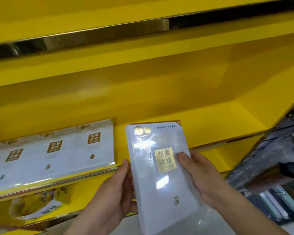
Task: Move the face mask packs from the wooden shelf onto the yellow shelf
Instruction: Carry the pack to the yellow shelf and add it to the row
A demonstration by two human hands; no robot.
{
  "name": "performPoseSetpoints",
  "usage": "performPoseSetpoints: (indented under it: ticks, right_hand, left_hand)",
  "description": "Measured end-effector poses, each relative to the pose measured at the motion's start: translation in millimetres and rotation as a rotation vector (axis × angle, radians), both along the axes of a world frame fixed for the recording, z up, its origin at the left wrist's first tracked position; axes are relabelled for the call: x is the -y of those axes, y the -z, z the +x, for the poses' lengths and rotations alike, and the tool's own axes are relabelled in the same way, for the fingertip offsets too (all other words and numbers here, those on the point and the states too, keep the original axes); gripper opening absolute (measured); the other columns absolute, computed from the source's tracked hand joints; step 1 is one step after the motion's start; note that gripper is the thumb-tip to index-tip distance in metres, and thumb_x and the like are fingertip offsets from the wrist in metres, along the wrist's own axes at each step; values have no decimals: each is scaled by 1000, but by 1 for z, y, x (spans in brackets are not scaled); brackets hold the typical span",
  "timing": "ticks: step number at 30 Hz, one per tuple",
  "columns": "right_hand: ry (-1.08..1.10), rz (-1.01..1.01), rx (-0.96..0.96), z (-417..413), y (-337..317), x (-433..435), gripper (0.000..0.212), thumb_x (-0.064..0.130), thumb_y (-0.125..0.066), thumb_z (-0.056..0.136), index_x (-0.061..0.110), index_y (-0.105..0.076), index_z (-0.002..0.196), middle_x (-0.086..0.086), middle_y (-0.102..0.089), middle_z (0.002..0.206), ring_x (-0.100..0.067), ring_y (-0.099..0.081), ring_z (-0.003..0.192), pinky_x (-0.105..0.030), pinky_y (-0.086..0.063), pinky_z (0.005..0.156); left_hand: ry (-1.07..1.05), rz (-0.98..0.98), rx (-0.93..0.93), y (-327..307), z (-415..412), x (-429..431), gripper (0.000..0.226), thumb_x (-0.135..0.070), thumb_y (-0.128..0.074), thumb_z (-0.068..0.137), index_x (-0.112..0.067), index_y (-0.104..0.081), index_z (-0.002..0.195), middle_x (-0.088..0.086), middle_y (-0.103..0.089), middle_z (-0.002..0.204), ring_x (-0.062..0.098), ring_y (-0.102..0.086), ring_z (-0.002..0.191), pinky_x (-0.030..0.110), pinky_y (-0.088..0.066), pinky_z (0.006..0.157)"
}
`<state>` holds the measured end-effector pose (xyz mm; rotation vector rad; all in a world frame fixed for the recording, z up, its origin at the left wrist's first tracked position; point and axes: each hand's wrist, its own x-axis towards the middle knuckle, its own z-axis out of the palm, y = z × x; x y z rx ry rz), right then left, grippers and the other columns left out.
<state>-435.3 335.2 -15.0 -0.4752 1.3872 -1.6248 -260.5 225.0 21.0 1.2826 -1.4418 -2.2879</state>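
Observation:
A white face mask pack [153, 184] wrapped in clear film, with a gold label, is held by both hands in front of the yellow shelf [202, 126]. My left hand [115, 194] grips its left edge and my right hand [202, 178] grips its right edge, thumb on the label. The pack's top end reaches over the shelf's front lip. A row of three matching packs [61, 153] lies flat on the same shelf to the left. The wooden shelf is not in view.
Bare yellow shelf board lies to the right of the held pack. Another yellow shelf [92, 22] runs above. Below left, a lower shelf holds a yellow-and-white box [39, 204]. Dark packaged goods [282, 197] fill a rack at the right.

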Motion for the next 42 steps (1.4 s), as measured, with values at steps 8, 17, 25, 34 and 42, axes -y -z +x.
performPoseSetpoints:
  ticks: [8, 17, 25, 34, 42]
  right_hand:
    - [39, 156, -184, -42, -8, 64, 19, 36, -58, 95, 24, -71, 100, 5, -82, 88, -17, -78, 75, -38, -61, 63]
    - [78, 191, -232, -73, 16, 116, 25, 39, -52, 98, 29, -73, 88, 10, -80, 75, -9, -76, 65, -31, -61, 59]
    - [109, 280, -378, -65, 47, 173, 38, 34, -49, 99, 30, -54, 137, -4, -75, 108, -16, -74, 82, -33, -60, 66]
    - [-165, 492, -889, -52, 47, 189, 39, 47, -36, 92, 33, -55, 122, -5, -67, 108, -23, -66, 90, -35, -55, 71]
    - [-234, 703, -1223, -45, 49, 189, 47, 44, -37, 98, 22, -45, 138, -12, -51, 131, -29, -50, 120, -38, -46, 93]
  left_hand:
    - [-120, -565, 68, -3, -29, 21, 38, -19, -52, 99, -44, -47, 127, -20, -76, 102, -6, -73, 80, 16, -60, 63]
    - [-52, -882, 197, 28, -56, 47, 62, -34, -45, 101, -32, -17, 156, -17, -50, 147, -6, -56, 119, 20, -52, 96]
    - [560, -1484, 685, 57, -42, 79, 70, -62, -56, 77, -21, -60, 134, 7, -56, 146, 29, -50, 136, 42, -43, 106]
    - [577, -1627, 745, 68, -25, 103, 58, -26, -92, 55, -19, -76, 110, 7, -76, 117, 29, -74, 105, 49, -57, 88]
    - [603, -1634, 688, 78, -6, 108, 74, -21, -95, 44, -22, -75, 115, 3, -74, 123, 24, -73, 109, 46, -59, 87]
